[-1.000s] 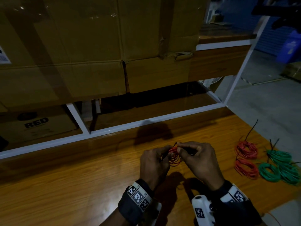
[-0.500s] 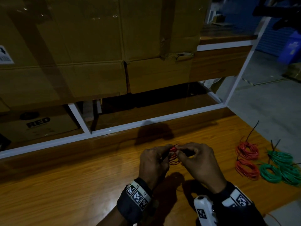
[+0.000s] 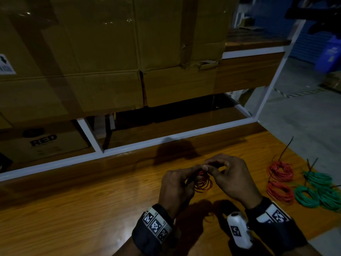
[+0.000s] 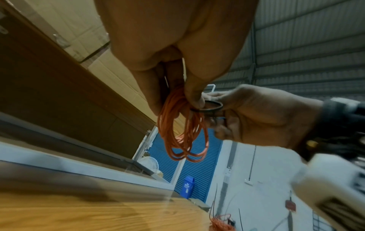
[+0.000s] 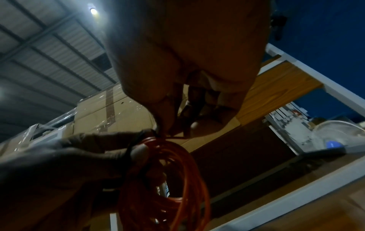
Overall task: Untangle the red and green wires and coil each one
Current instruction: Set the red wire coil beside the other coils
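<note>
Red wire coil (image 3: 202, 182) hung above the wooden table (image 3: 92, 209), its top pinched in the curled fingers of the left hand (image 3: 176, 185). Right hand (image 3: 234, 180) pinched what looked like a black tie (image 4: 209, 107) at the coil. Farther right lay red coils (image 3: 280, 180) and green coils (image 3: 317, 191).

To our left the counter (image 3: 77, 215) lies bare wood, open for a pass; to our right, finished red coils (image 3: 280, 180) and green coils (image 3: 317, 189) crowd its edge, and ahead a white rail (image 3: 166, 139) and stacked cartons (image 3: 110, 58) wall us in
</note>
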